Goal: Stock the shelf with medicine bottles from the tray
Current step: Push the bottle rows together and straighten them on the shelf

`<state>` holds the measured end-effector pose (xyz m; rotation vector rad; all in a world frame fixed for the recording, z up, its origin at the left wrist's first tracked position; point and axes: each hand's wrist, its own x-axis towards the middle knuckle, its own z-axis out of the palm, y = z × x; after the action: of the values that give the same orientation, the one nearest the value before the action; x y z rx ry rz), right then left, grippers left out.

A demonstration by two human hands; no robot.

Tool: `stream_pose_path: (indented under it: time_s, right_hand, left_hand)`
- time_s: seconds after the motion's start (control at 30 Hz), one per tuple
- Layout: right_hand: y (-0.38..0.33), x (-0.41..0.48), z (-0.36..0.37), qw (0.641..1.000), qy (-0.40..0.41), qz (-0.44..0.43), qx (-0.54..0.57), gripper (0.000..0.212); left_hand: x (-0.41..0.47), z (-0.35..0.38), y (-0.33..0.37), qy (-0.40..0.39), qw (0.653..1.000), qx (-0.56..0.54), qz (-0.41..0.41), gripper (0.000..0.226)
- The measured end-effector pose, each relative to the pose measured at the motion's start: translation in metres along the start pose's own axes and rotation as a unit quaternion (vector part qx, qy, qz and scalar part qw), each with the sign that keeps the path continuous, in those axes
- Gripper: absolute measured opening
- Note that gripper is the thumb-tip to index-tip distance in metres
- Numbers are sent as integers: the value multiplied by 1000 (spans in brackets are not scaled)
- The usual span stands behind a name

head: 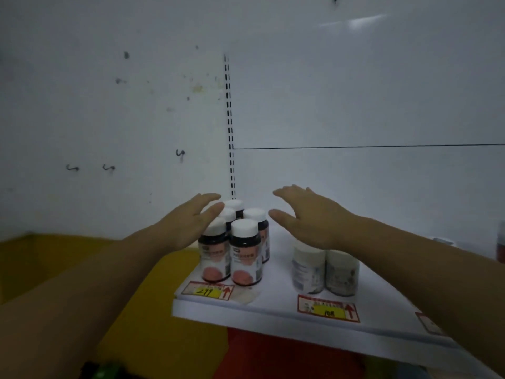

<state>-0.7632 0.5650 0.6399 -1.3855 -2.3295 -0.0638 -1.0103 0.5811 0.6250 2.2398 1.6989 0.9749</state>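
Several dark medicine bottles point(245, 253) with white caps and pink labels stand in a tight cluster at the left end of the white shelf point(276, 307). My left hand point(191, 222) is flat and open against the cluster's left side, touching a front bottle's cap. On the cluster's right, my right hand point(308, 217) hovers open with fingers spread, apart from the bottles. Two pale white bottles point(325, 272) stand further right, partly hidden under my right wrist. The tray is out of view.
Red and yellow price tags point(207, 291) point(329, 311) sit on the shelf's front edge. A slotted upright point(229, 127) runs up the white back panel. Another dark bottle point(500, 247) shows at the far right edge. Yellow and red flooring point(164, 324) lies below.
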Motion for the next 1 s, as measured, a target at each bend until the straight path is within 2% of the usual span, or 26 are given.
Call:
stream_pose_path:
  time_s: [0.1,0.2,0.23,0.3,0.37,0.4,0.43,0.5,0.53,0.6,0.67,0.73,0.9,1.0]
  right_hand:
    - [-19,19,14,998,19,-8,55,63]
    - [-41,31,32,976,46,35,211,64]
    - [-47,34,39,956,65,63,281,63]
    - [-54,38,55,900,115,129,400,60]
    - [-55,42,73,844,166,180,477,56]
    - [-54,43,82,814,183,201,514,54]
    - [-53,43,91,783,200,220,547,49]
    - [-51,43,106,751,218,261,566,29]
    - [-49,44,113,723,225,266,597,38]
    - [-43,45,133,692,203,258,643,55]
    - [-40,47,144,671,176,248,676,56]
    - [-37,48,149,668,155,253,683,66]
    - [-33,48,154,658,157,245,695,64]
    - [-32,48,154,662,160,238,692,60]
  left_hand:
    - [8,0,-18,4,999,-46,-7,52]
    - [15,11,-38,21,981,-184,-54,64]
    - [17,18,-44,34,965,-247,-82,66]
    - [22,36,-56,50,909,-387,-146,69]
    - [26,54,-71,13,855,-487,-180,78]
    - [27,62,-76,-20,842,-511,-173,79]
    - [26,68,-81,-48,837,-521,-157,79]
    - [25,76,-90,-72,841,-524,-111,83]
    - [25,78,-94,-70,849,-517,-79,84]
    - [23,79,-97,-84,858,-507,-4,78]
    - [20,78,-98,-117,853,-505,64,74]
    - [21,80,-102,-127,842,-514,99,79]
    - [24,83,-107,-139,838,-517,108,100]
    - [22,85,-109,-140,834,-521,114,104]
